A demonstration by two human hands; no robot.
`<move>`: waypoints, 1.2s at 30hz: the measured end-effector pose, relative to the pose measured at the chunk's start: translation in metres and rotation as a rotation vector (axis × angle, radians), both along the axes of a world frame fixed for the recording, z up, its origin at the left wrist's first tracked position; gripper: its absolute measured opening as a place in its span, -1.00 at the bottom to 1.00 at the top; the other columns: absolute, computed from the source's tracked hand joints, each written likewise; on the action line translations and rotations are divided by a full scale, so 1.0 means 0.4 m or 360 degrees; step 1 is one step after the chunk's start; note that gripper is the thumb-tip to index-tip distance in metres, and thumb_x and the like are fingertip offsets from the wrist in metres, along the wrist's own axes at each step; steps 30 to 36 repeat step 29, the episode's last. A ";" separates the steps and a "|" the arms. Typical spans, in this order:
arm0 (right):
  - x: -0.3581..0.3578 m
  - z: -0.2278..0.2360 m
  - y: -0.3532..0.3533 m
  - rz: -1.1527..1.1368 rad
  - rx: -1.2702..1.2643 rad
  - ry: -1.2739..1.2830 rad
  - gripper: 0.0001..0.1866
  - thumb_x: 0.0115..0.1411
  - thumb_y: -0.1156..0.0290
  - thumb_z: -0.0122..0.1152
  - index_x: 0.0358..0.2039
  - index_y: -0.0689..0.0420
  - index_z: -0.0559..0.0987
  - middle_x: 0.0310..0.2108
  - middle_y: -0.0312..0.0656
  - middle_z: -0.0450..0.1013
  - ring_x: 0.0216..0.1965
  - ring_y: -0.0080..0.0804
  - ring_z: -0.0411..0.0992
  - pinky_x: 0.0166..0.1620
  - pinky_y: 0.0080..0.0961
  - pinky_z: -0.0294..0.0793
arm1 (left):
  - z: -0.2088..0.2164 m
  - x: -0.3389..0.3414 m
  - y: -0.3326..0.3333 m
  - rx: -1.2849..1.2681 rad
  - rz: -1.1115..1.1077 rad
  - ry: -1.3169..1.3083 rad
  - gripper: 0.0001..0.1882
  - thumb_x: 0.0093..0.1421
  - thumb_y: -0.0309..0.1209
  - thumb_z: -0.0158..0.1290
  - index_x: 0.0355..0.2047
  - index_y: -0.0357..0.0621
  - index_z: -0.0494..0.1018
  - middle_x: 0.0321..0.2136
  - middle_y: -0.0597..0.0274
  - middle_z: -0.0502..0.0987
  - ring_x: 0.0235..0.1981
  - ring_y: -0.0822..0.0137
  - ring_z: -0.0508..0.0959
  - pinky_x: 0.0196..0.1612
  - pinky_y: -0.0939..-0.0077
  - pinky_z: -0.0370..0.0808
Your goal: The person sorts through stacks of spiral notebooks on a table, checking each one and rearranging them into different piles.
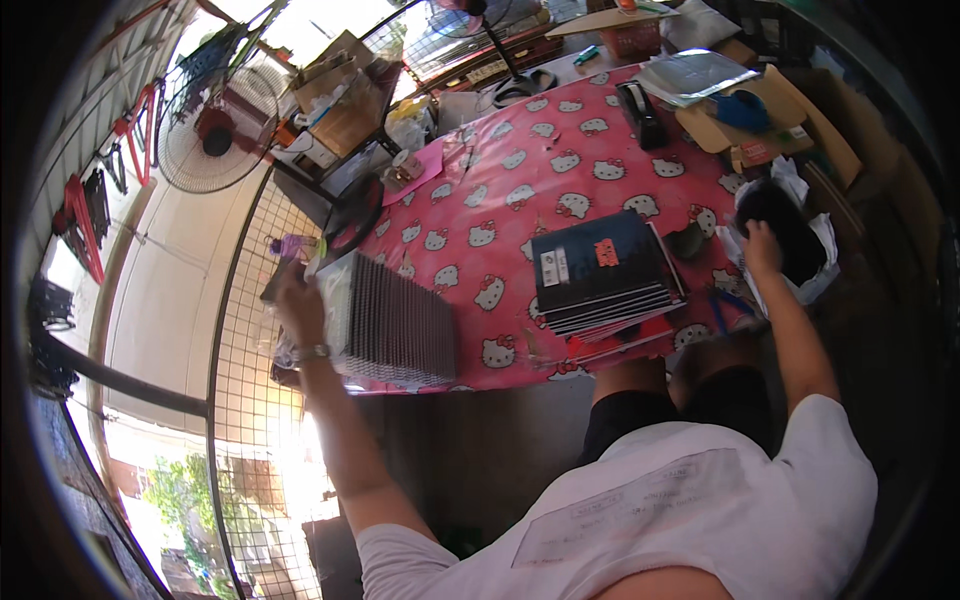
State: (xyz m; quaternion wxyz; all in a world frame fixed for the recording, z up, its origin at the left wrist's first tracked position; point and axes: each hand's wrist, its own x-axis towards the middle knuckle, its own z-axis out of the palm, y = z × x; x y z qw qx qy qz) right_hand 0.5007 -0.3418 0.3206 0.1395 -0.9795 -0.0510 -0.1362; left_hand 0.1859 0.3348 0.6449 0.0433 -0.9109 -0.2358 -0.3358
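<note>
My left hand, with a band on its wrist, is at the left side of a tall stack of notebooks with pale edges. The hand is smeared by motion, so what its fingers do is hidden. My right hand reaches to the table's right edge, fingers curled at a black, bag-like thing lying in crumpled white wrapping. What its fingertips pinch is too small to tell. Between the hands lies a second, lower stack of dark-covered notebooks, the top one bearing a white label and an orange sticker.
A pink patterned cloth covers the table. At the back right are a black tape dispenser, clear plastic sleeves and cardboard. Blue-handled scissors lie at the near right. A standing fan is at the left.
</note>
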 end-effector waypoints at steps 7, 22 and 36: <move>0.055 -0.022 0.024 -0.0201 0.0465 0.0084 -0.50 0.04 0.42 0.44 -0.02 0.02 0.42 -0.16 0.06 0.52 -0.03 0.13 0.50 -0.05 -0.03 0.51 | -0.313 0.224 -0.740 -0.0081 -0.1581 0.0537 -0.57 0.09 -0.36 0.29 -0.02 -0.13 0.52 0.04 0.09 0.54 0.04 0.04 0.54 0.07 0.23 0.53; -0.016 0.244 -0.027 0.0061 0.0560 -0.0497 -0.81 0.32 0.38 0.04 -0.13 0.16 0.54 -0.22 0.07 0.49 -0.18 0.12 0.52 -0.16 -0.04 0.54 | -0.319 0.211 -0.816 -0.0062 -0.1484 0.0735 -0.62 0.09 -0.53 0.11 -0.03 -0.09 0.52 -0.18 0.14 0.57 -0.21 0.09 0.60 -0.18 0.29 0.56; 0.101 0.198 0.032 -0.0144 0.0193 0.0030 -0.58 0.26 0.14 0.22 0.10 -0.01 0.57 -0.17 0.08 0.57 -0.15 0.13 0.56 -0.09 -0.02 0.55 | -0.246 0.366 -0.776 0.0049 -0.1136 0.0439 -0.48 0.15 -0.45 0.12 0.16 -0.04 0.41 -0.15 0.05 0.57 -0.04 0.11 0.54 0.20 0.04 0.32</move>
